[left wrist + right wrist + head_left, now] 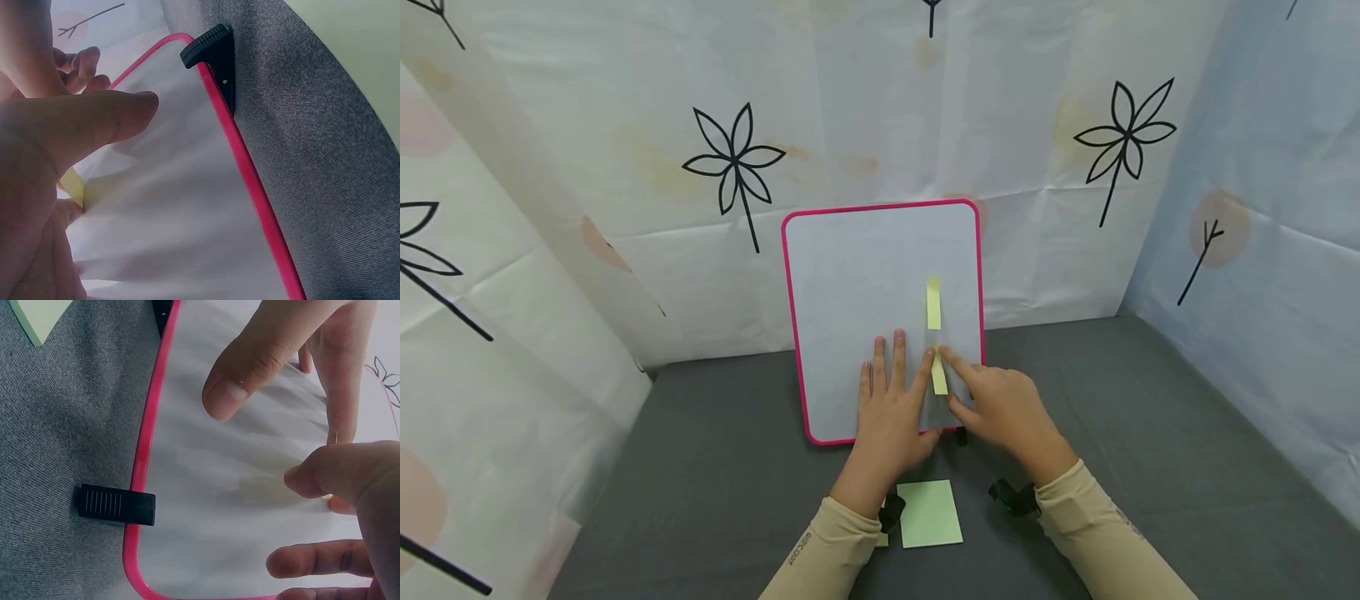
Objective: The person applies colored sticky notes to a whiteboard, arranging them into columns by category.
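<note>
A white board [857, 283] with a pink rim leans against the back wall. Two yellow sticky strips are on its right side: an upper strip [933, 304] and a lower strip [939, 377], slightly tilted. My left hand [891, 417] lies spread on the board, its index fingertip at the top of the lower strip. From the other side, my right hand [1003, 404] touches that same end with an extended index finger, its thumb apart from the strip. In the right wrist view the right thumb [319, 472] hides most of that contact.
A pale green sticky-note pad [929, 514] lies on the grey cloth before the board, with a yellow edge [882, 541] partly under the left wrist. Black clips or feet, one ridged foot [117, 504] among them, hold the board's lower rim. Patterned fabric walls [895, 108] surround the table.
</note>
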Motion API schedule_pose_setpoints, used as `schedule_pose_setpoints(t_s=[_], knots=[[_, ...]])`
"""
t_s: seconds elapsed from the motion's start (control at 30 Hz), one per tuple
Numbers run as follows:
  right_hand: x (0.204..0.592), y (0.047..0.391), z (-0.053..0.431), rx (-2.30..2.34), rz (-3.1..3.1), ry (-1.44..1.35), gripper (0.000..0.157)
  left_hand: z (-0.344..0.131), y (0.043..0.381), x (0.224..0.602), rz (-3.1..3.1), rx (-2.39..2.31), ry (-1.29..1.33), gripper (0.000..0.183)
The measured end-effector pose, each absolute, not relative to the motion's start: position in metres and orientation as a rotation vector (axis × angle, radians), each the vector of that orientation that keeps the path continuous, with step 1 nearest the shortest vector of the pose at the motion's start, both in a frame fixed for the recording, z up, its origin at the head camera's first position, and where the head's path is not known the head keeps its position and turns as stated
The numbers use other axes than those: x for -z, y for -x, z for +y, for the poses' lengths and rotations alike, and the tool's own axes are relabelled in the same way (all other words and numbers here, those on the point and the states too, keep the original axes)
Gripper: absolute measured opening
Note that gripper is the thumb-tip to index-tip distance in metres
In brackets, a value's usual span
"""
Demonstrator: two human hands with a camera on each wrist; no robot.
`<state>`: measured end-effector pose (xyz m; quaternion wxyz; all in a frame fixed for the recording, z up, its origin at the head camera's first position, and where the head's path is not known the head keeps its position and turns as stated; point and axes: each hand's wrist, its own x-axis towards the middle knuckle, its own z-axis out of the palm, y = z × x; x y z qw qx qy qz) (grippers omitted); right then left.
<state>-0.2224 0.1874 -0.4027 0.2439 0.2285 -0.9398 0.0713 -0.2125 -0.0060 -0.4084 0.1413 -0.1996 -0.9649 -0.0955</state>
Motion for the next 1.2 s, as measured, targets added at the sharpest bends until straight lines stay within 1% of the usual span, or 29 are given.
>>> schedule_pose_setpoints(t_s=[0.27, 0.57, 1.2], knots=[[0.4026, 0.2224, 0.1863, -0.200, -2.585, -0.627, 0.071, -0.0062, 0.2115, 0.4099, -2.780, 0.289, 0.583, 0.116], [0.4025, 0.2220, 0.1882, -0.196, -2.574, -0.624, 0.068, -0.0058, 0.2121, 0.4096, -2.763, 0.288, 0.592, 0.116], [0.4038, 0.2228, 0.1871, -0.227, -2.581, -0.627, 0.067, -0.0058, 0.2128, 0.4095, -2.772, 0.269, 0.585, 0.117]])
